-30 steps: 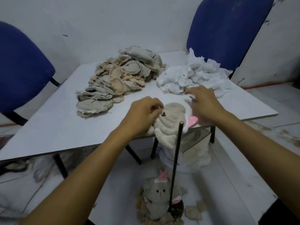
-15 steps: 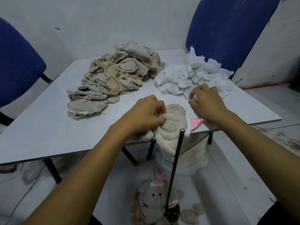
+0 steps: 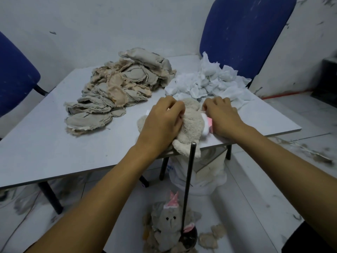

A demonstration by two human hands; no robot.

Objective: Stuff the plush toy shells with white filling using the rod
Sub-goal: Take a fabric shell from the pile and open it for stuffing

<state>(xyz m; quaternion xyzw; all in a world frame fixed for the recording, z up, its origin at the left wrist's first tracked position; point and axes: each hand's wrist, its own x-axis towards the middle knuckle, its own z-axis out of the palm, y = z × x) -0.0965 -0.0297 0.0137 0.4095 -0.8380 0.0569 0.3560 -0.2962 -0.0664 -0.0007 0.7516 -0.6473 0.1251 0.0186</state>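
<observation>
A cream plush toy with a pink and white ear lies at the near edge of the grey table. My left hand grips its left side with curled fingers. On its right side, by the pink ear, my right hand has its fingers curled on the toy. A heap of white filling sits just behind the toy. A pile of flat grey and beige shells lies at the table's middle. The dark rod stands upright on its round base on the floor in front of the table.
A stuffed grey toy with pink ears sits on the floor beside the rod's base, with beige scraps around it. A white sack stands under the table. Blue chairs stand at the left and behind the table.
My right hand has drawn back from the white filling to the toy's right side. My left hand has shifted on the toy, which now lies further onto the table.
</observation>
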